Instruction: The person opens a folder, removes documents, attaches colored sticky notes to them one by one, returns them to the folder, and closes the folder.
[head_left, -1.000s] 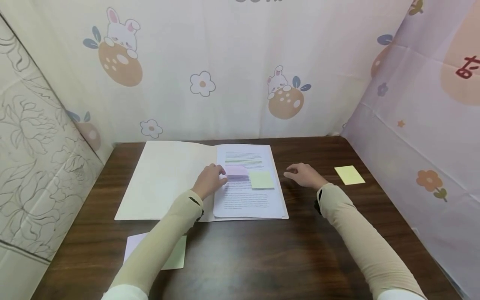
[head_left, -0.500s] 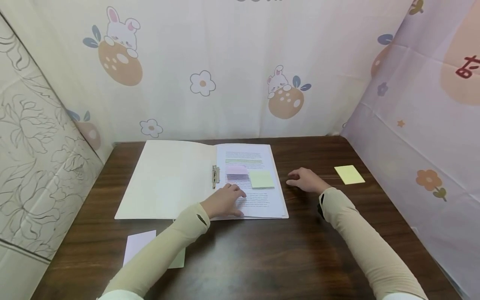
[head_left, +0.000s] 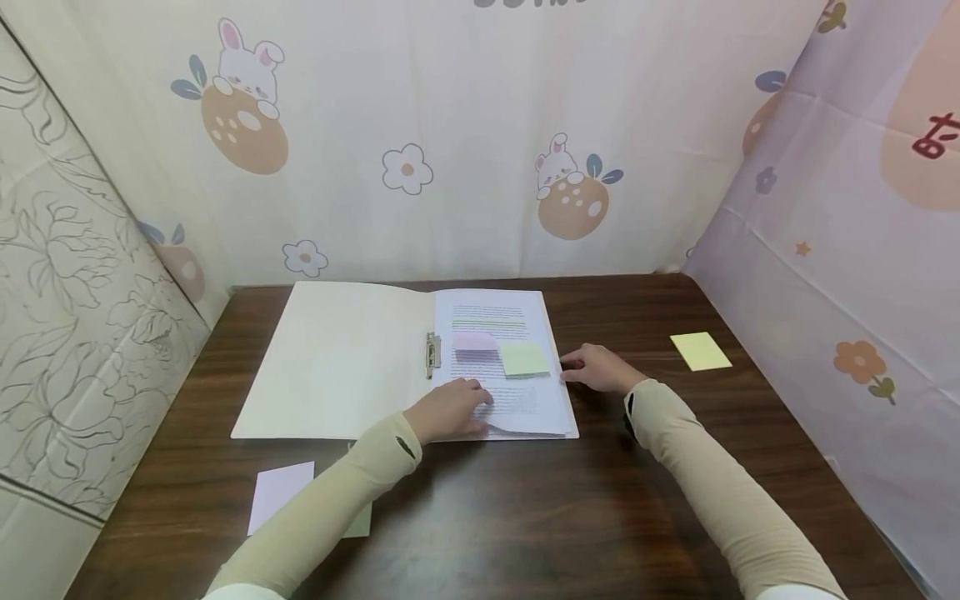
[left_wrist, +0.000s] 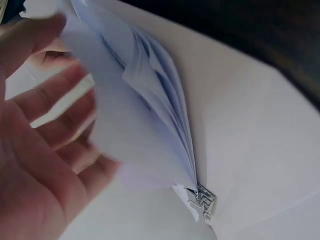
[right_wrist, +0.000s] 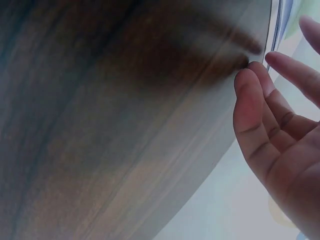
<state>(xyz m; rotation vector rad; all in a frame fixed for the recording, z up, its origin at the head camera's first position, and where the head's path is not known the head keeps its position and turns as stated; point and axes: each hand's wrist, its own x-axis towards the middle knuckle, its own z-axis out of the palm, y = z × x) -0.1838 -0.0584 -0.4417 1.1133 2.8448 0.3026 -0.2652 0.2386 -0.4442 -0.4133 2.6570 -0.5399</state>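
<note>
Fingers of the left hand (head_left: 446,408) are loosely bent and spread at the near edge of the stack of white printed paper sheets (head_left: 513,402); the left wrist view shows them against a bowed sheet, with no pinch evident. Fingers of the right hand (head_left: 600,368) are loosely curved, clasping nothing, close by the stack's right side; contact there cannot be confirmed.

The stack lies on the right half of the spread white card folder (head_left: 330,358), beside the silver metal clip (head_left: 432,356) at the fold. Upon it sit a square lilac paper note (head_left: 475,343) and a square pale green paper note (head_left: 524,359).

Farther out, on the dark brown wood-grain table (head_left: 540,508), lie a square yellow paper note (head_left: 701,351) at right and a lilac note (head_left: 281,493) near the left sleeve (head_left: 330,496), which partly covers another green note (head_left: 362,522).

Step in hand, as judged: separating or turning a sheet. The next move appears to call for securing one leaf's edge without dislodging the notes.
</note>
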